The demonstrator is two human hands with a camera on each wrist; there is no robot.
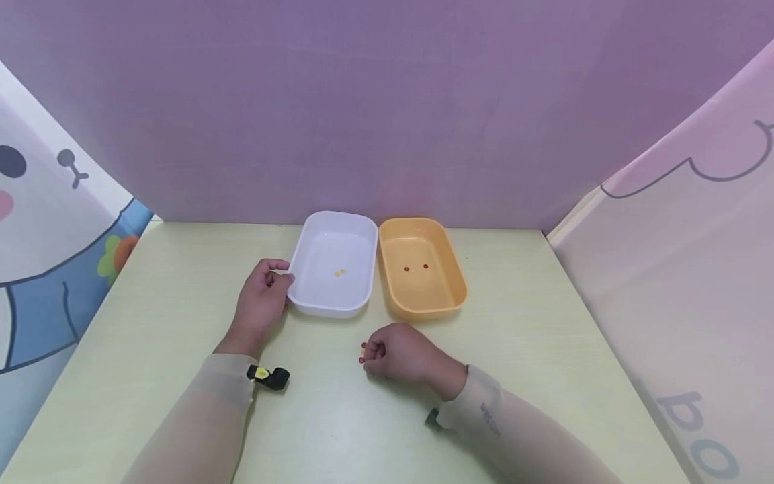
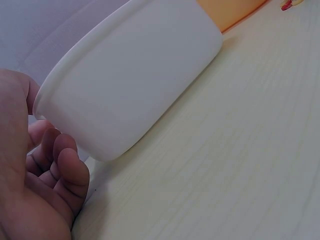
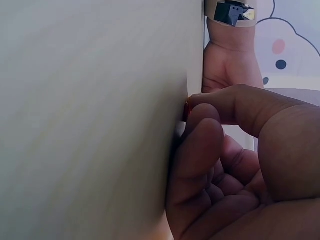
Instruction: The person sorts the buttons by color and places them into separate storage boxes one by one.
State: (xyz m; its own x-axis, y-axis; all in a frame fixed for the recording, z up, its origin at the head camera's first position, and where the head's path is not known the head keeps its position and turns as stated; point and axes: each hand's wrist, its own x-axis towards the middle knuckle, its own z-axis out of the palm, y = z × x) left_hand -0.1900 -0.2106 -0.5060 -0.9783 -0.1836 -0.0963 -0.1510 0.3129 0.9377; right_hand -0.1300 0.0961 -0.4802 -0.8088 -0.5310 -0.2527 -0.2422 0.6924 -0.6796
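My left hand [image 1: 261, 302] holds the near left rim of a white plastic tray [image 1: 311, 259], with the thumb over the edge. In the left wrist view the other fingers curl below the rim, beside the tray wall [image 2: 135, 70]. Two small yellow beads [image 1: 340, 273] lie in this tray. My right hand [image 1: 402, 356] is low at the table in front of the trays. Its thumb and index finger pinch at a small red bead [image 3: 186, 111]. Red beads [image 1: 361, 359] and a bit of yellow show at these fingertips in the head view.
An orange tray [image 1: 455, 286] stands close to the right of the white one, with two small red beads [image 1: 416, 267] inside. Both sit on a pale wooden table [image 1: 326, 417], near a purple back wall [image 1: 387, 121]. Printed cloth panels [image 1: 677, 222] flank the table.
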